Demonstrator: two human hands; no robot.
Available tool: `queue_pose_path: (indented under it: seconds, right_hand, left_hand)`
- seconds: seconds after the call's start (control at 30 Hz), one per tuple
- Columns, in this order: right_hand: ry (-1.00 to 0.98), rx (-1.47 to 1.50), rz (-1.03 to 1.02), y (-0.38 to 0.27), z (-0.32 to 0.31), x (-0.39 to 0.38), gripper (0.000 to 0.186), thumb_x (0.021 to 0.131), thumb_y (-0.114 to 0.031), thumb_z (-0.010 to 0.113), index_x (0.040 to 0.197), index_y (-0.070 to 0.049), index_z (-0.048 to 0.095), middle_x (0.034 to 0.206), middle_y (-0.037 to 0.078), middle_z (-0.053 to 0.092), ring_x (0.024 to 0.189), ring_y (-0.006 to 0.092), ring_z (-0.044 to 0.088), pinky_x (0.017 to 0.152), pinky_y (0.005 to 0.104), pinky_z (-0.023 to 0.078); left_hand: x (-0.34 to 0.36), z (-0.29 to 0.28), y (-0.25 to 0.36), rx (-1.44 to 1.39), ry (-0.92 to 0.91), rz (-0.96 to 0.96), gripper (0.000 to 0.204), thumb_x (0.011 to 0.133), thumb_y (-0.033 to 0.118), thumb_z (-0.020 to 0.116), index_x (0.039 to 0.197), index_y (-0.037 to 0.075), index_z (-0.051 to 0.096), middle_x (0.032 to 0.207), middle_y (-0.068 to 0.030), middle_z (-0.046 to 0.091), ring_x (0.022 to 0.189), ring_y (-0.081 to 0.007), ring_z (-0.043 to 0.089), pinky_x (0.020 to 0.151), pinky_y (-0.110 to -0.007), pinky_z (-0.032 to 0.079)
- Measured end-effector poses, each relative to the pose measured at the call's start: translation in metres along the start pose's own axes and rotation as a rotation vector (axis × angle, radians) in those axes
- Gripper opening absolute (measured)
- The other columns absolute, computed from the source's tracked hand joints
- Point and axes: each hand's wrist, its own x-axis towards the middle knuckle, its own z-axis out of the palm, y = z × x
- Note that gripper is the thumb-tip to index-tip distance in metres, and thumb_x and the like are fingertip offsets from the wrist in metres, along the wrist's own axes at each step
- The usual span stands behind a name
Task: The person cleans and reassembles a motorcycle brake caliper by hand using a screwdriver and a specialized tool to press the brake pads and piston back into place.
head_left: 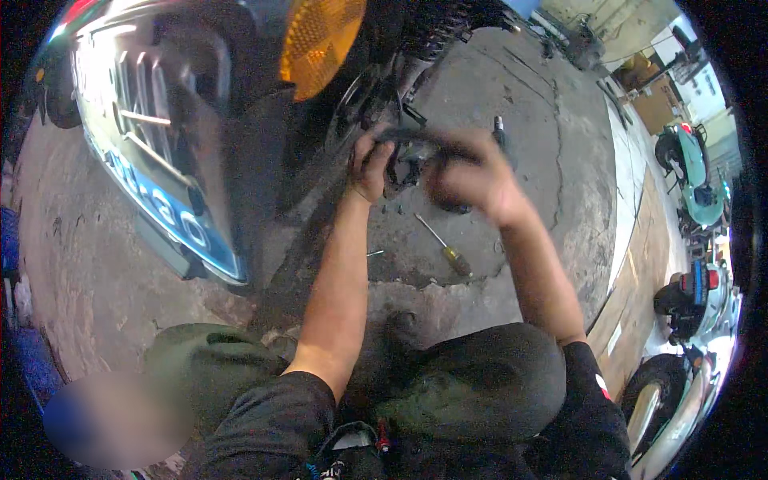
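My left hand (371,166) is closed around the edge of a dark, curved part (416,138) beside the underside of a scooter. What kind of part it is, I cannot make out. My right hand (472,180) is at the other end of that part, smeared by motion, so its fingers do not show clearly. Between and below the hands is a dark, uneven object (406,170), partly hidden by them. On the concrete nearer to me lies a screwdriver (454,256) with a yellowish handle, its shaft pointing away to the left.
The scooter's glossy panel (160,144) and orange light (320,48) fill the upper left. A dark tool with a bright tip (499,126) lies past my right hand. Parked scooters (700,180) line the right side, near a cardboard box (652,104). A blurred patch (118,420) covers the lower left.
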Motion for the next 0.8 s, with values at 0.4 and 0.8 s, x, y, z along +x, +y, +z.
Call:
queue_pose_path:
  seconds: [0.4, 0.8]
  right_hand:
    - [0.277, 0.169, 0.251, 0.063, -0.052, 0.009, 0.040, 0.076, -0.019, 0.060, 0.112, 0.000, 0.059, 0.066, -0.001, 0.052, 0.053, 0.0062, 0.040, 0.047, 0.0231, 0.031]
    - [0.055, -0.662, 0.371, 0.114, -0.071, -0.016, 0.036, 0.079, -0.024, 0.061, 0.102, 0.004, 0.061, 0.079, 0.018, 0.066, 0.071, 0.0211, 0.063, 0.065, 0.0347, 0.050]
  left_hand:
    - [-0.001, -0.010, -0.015, 0.113, 0.030, 0.027, 0.037, 0.080, 0.034, 0.051, 0.093, 0.001, 0.057, 0.082, -0.0067, 0.058, 0.081, -0.0177, 0.054, 0.075, -0.030, 0.042]
    - [0.002, 0.010, -0.016, 0.091, 0.002, 0.031, 0.037, 0.080, 0.031, 0.048, 0.097, 0.000, 0.058, 0.089, -0.0063, 0.060, 0.086, -0.0163, 0.054, 0.079, -0.029, 0.042]
